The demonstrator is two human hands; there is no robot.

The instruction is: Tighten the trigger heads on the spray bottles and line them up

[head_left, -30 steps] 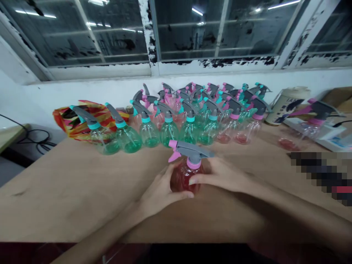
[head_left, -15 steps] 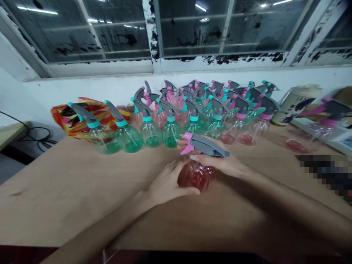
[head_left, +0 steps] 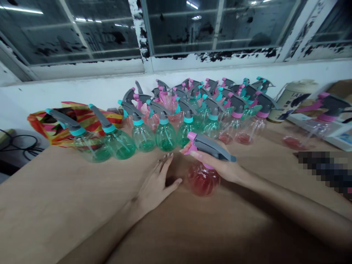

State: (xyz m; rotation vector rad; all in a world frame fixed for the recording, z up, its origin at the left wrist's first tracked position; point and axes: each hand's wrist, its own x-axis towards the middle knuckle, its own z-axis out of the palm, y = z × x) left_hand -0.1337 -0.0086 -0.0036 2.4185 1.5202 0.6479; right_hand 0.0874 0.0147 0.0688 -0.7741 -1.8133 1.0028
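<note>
A pink spray bottle (head_left: 202, 179) with a grey trigger head stands on the wooden table (head_left: 68, 205) in front of me. My right hand (head_left: 217, 163) is wrapped round its neck under the grey head. Just left of the bottle, my left hand (head_left: 155, 187) lies flat on the table with fingers stretched out, apart from the bottle. Behind them stand several green spray bottles (head_left: 165, 135) and pink spray bottles (head_left: 236, 126) in rows against the wall.
A red and yellow striped bag (head_left: 68, 117) lies at the back left behind two green bottles. A white jug (head_left: 291, 99) and another pink bottle (head_left: 324, 113) stand at the right. Black cables (head_left: 19, 145) hang off the left edge.
My left hand has let go of the pink bottle and now lies flat beside it. My right hand moved from the bottle's body up to its neck.
</note>
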